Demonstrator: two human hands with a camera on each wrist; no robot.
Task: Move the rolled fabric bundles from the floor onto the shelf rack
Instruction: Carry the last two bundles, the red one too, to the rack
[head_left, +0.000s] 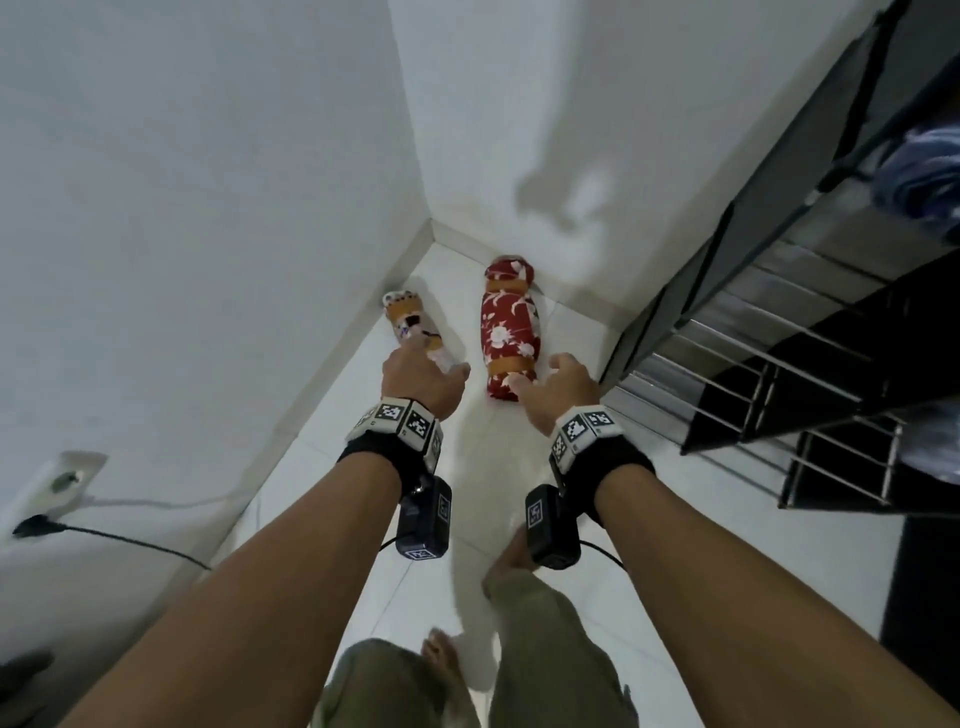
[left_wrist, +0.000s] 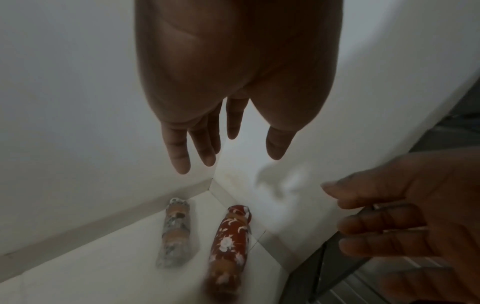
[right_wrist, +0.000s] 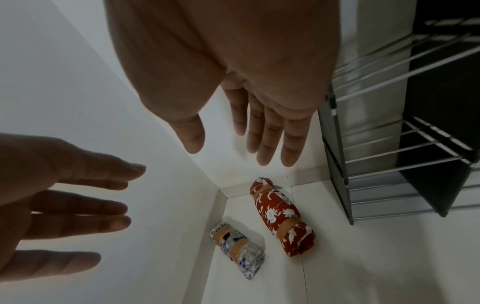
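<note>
Two rolled fabric bundles lie on the white floor in the room's corner. The red floral bundle (head_left: 509, 325) (left_wrist: 231, 240) (right_wrist: 283, 216), bound with tan bands, is on the right. A smaller white-and-blue bundle (head_left: 413, 325) (left_wrist: 175, 234) (right_wrist: 239, 248) lies left of it along the wall. My left hand (head_left: 423, 376) (left_wrist: 228, 144) hangs above the small bundle with fingers straight, holding nothing. Over the near end of the red bundle hovers my right hand (head_left: 558, 382) (right_wrist: 244, 142), also spread and empty. The black shelf rack (head_left: 779, 322) (right_wrist: 405, 144) stands at the right.
White walls (head_left: 208, 208) meet in the corner behind the bundles. A wall socket with a black plug and cable (head_left: 57, 493) sits low on the left wall. My bare feet (head_left: 441, 660) stand on the tiles. A bluish fabric (head_left: 919, 176) lies on an upper rack shelf.
</note>
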